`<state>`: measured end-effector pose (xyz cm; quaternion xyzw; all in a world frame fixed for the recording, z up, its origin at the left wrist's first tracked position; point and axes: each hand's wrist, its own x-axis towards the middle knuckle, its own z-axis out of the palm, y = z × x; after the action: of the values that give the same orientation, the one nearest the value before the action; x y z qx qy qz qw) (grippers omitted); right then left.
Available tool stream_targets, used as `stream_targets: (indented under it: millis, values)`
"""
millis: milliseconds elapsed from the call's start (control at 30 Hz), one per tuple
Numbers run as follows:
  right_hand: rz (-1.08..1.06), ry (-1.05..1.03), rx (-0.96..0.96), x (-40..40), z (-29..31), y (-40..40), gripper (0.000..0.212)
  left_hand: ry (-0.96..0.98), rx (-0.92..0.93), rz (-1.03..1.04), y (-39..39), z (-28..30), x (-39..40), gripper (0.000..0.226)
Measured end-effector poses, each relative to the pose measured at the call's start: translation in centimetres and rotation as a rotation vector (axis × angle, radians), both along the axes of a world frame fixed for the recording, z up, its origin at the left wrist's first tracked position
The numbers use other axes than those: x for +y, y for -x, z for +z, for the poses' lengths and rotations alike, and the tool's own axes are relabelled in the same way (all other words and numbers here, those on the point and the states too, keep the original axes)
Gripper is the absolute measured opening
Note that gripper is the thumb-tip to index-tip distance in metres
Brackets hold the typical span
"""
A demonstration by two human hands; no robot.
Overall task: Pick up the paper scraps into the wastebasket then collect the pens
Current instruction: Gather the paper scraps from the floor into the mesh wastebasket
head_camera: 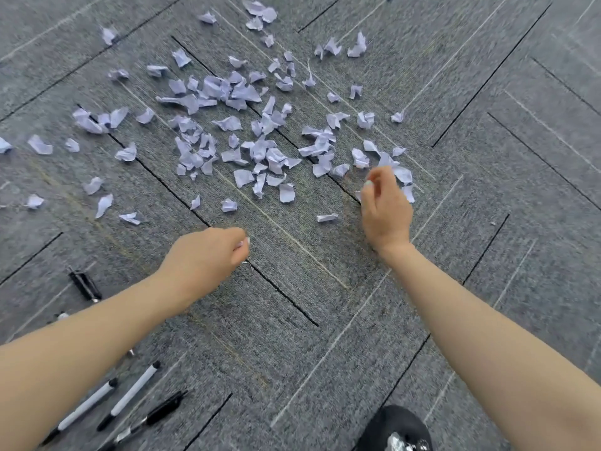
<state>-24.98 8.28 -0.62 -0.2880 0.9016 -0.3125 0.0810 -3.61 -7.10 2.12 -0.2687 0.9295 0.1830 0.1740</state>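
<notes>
Several pale lilac paper scraps lie scattered over the grey carpet, thickest in the middle of the view. My left hand hovers low over bare carpet near the front of the scatter, fingers curled, with a small scrap pinched at the fingertips. My right hand reaches into the right edge of the scatter, fingers curled over scraps there; whether it holds one is hidden. Several black-and-white pens lie at the lower left, partly under my left forearm. No wastebasket is in view.
Grey carpet tiles with dark seams and pale streaks cover the floor. A short black pen or cap lies left of my left wrist. A dark shoe shows at the bottom edge, right of centre.
</notes>
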Motion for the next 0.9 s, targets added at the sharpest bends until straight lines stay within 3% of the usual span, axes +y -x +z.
stream_targets:
  millis: [133, 233, 367, 467, 533, 667, 800, 900]
  values:
    - [-0.080, -0.308, 0.099, 2.0, -1.5, 1.3, 0.048, -0.102, -0.011, 0.112, 0.3, 0.1, 1.2, 0.035]
    - [-0.061, -0.395, 0.143, 1.7, -1.9, 1.7, 0.031, -0.134, 0.060, 0.179, 2.7, 0.1, 2.4, 0.029]
    - [-0.079, -0.206, 0.009, 2.5, -1.4, 2.1, 0.027, -0.128, 0.152, 0.066, 7.4, -0.3, 4.7, 0.023]
    - [-0.193, 0.035, -0.085, 3.7, 0.0, 2.5, 0.025, -0.065, 0.122, -0.073, 9.9, -1.2, 6.0, 0.027]
    - [-0.239, 0.059, -0.085, 4.5, 0.6, 3.0, 0.017, -0.022, 0.099, -0.065, 10.9, -1.6, 6.4, 0.032]
    - [-0.235, -0.161, -0.006, 5.4, 0.1, 4.2, 0.026, -0.093, 0.073, 0.058, 11.7, -1.5, 7.0, 0.046]
    - [-0.171, -0.372, 0.031, 5.0, -1.0, 4.8, 0.041, -0.220, 0.149, 0.280, 10.7, -2.0, 6.6, 0.009]
    - [-0.115, -0.430, 0.128, 4.8, -1.3, 5.5, 0.048, -0.300, 0.206, 0.412, 9.6, -2.1, 6.1, 0.026]
